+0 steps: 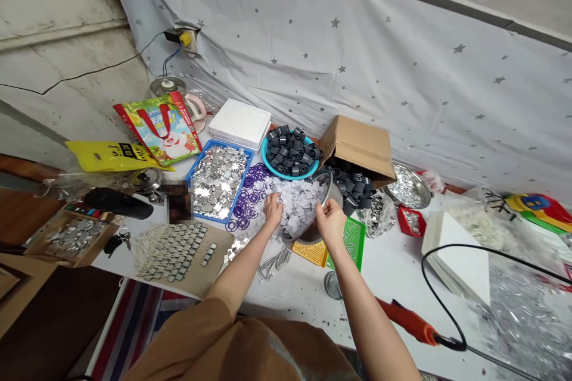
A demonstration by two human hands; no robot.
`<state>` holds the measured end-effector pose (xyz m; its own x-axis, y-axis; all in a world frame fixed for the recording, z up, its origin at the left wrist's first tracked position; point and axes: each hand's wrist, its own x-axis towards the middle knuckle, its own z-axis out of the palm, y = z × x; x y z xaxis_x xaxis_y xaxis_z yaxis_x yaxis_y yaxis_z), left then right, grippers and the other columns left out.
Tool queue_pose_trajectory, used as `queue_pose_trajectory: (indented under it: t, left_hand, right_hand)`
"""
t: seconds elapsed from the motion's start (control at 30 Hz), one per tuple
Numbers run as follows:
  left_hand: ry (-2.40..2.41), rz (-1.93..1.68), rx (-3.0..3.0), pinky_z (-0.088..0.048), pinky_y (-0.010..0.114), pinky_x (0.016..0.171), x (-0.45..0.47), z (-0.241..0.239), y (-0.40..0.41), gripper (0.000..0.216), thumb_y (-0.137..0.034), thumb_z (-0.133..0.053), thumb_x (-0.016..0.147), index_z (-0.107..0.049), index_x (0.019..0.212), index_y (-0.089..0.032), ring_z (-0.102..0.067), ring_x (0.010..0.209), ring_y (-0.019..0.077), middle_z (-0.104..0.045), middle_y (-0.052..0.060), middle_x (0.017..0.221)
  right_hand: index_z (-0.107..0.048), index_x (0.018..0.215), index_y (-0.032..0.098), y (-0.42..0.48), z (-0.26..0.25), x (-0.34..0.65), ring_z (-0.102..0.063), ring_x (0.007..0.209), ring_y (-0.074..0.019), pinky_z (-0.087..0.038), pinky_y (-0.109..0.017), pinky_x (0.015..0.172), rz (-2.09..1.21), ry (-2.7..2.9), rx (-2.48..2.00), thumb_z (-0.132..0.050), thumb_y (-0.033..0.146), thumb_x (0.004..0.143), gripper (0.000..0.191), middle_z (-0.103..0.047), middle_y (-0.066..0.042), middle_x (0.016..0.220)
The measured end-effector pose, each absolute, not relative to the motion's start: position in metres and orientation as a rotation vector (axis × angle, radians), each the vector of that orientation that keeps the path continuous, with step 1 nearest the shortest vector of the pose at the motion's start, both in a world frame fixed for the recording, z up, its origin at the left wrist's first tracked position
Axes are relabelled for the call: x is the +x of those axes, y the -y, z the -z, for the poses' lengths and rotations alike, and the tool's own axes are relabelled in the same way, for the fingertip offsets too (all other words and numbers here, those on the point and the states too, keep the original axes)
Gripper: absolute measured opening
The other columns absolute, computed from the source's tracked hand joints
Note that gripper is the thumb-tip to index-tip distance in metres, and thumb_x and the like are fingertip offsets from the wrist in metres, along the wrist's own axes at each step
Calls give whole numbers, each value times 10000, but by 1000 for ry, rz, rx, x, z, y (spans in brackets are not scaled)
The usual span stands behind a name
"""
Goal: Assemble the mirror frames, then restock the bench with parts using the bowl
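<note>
My right hand (330, 223) grips the rim of a grey bowl (308, 233), which is tilted towards the left. Many thin white pieces (297, 214) fill the bowl's mouth and spread beside it on the table. At the left of this heap is my left hand (272, 211), its fingers curled against the white pieces; what they hold, if anything, is too small to make out. Purple rings (254, 190) lie just left of the heap. Under the bowl's near side are a yellow perforated tray (310, 253) and a green tray (357, 250).
A blue tray (190, 181) of silvery pieces stands left, and a turquoise basin (290, 177) of black parts stands behind. Black parts spill from a cardboard box (364, 146). Rows of small parts (176, 253) lie on cardboard. An orange electric screwdriver (409, 321) lies near my right forearm.
</note>
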<state>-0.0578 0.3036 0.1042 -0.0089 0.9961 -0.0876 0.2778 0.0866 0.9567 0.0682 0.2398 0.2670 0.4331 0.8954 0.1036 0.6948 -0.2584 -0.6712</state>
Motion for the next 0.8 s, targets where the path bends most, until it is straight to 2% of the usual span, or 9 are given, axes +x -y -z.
queue_pose_trajectory:
  t: [0.07,0.17,0.23,0.3,0.43,0.57,0.7,0.8]
  left_hand:
    - [-1343,-1037,1362,-336,459,1105,-59,-125,-290,354,-278,-415,912,-589,1206,-186,-440,1296,264,-534,110,1335]
    - [-1044,-1061,1364,-459,365,977,-67,-155,-262,438,-416,-329,967,-623,1156,-152,-599,1108,232,-659,109,1159]
    - [-914,-1055,1363,-496,339,885,-74,-168,-241,450,-478,-378,953,-632,1130,-151,-643,990,230,-696,102,1068]
    - [-958,-1083,1368,-499,336,847,-78,-171,-224,412,-487,-483,913,-628,1127,-166,-647,952,240,-706,93,1036]
    - [-1180,-1249,1265,-487,354,874,-79,-155,-207,397,-471,-530,887,-629,1130,-172,-633,1015,266,-699,102,1078]
    - [-1249,-1371,1038,-476,364,908,-81,-126,-214,466,-518,-600,824,-630,1130,-169,-623,1033,261,-688,99,1100]
    - [-1341,-1483,859,-476,338,851,-86,-104,-243,452,-577,-557,822,-637,972,-158,-612,909,217,-677,70,944]
    - [-1326,-1528,778,-471,305,803,-78,-99,-268,419,-578,-586,789,-626,857,-167,-588,834,185,-643,32,836]
  right_hand:
    - [-379,655,240,-240,-268,62,-478,506,-146,-327,-272,582,-437,1383,-2021,-491,408,816,258,-522,36,522]
    - [-401,695,237,-243,-268,48,-502,539,-159,-330,-273,595,-484,1453,-2006,-499,404,835,239,-537,22,553]
    - [-416,720,232,-245,-267,37,-506,559,-163,-325,-274,599,-513,1490,-1995,-509,399,845,228,-549,12,584]
    - [-437,737,227,-245,-266,24,-514,568,-155,-336,-264,605,-579,1548,-1950,-510,394,863,221,-560,15,594]
    - [-499,747,218,-239,-268,4,-552,594,-132,-372,-232,618,-722,1681,-1817,-540,383,869,209,-596,27,614]
    - [-589,854,210,-230,-269,13,-591,660,-156,-399,-256,676,-693,1701,-1838,-545,355,860,151,-631,4,671]
    - [-605,1035,182,-224,-247,59,-633,789,-191,-430,-301,783,-641,1585,-1984,-484,345,883,253,-680,-54,825]
    - [-532,1211,132,-219,-212,93,-647,885,-212,-450,-336,836,-679,1483,-2104,-515,295,852,395,-671,-133,1045]
